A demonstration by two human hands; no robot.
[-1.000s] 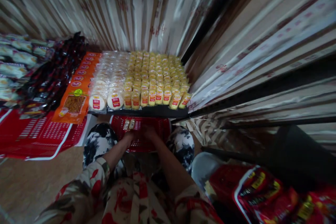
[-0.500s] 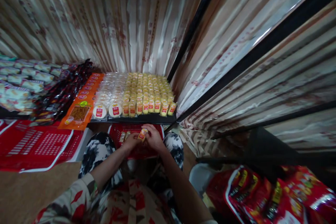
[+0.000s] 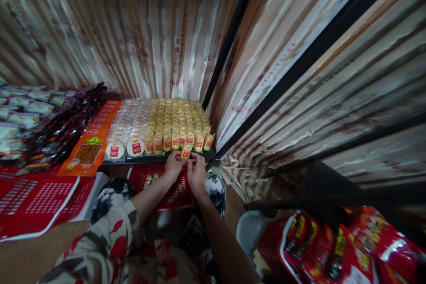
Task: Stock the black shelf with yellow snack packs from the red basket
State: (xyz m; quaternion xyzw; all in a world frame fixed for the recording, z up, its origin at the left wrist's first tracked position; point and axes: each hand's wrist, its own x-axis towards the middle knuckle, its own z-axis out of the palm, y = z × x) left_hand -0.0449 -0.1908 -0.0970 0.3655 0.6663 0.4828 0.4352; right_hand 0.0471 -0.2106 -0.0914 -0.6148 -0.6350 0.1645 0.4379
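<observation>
2 bare hands meet at the front edge of a low black shelf (image 3: 153, 159) in the head view, with 1 small yellow packet (image 3: 186, 151) between them. The left hand (image 3: 174, 165) has its fingers clamped on the packet's lower left side; the right hand (image 3: 197, 172) has its fingertips together on the lower right. The packet leans slightly, red label toward the wearer, just in front of the rows of yellow packets (image 3: 179, 120); whether it touches them I cannot tell.

By its look it should be light, easily carried by 1 hand. The shiny wrapper is probably a bit slippery, with a soft filling that would dent or crumble under a hard squeeze, so a gentle pinch seems right. The best hold is low on the 2 long sides, as here, leaving the label and the top uncovered; gripping by a loose wrapper end might let it swing.

Left of the yellow rows stand 2 rows of round white packets (image 3: 136, 145), then an orange pack (image 3: 84, 151). Below the hands, between the knees, sits a red basket (image 3: 135, 176) with some small packets (image 3: 148, 181) in it, their labels too dim to read.
</observation>
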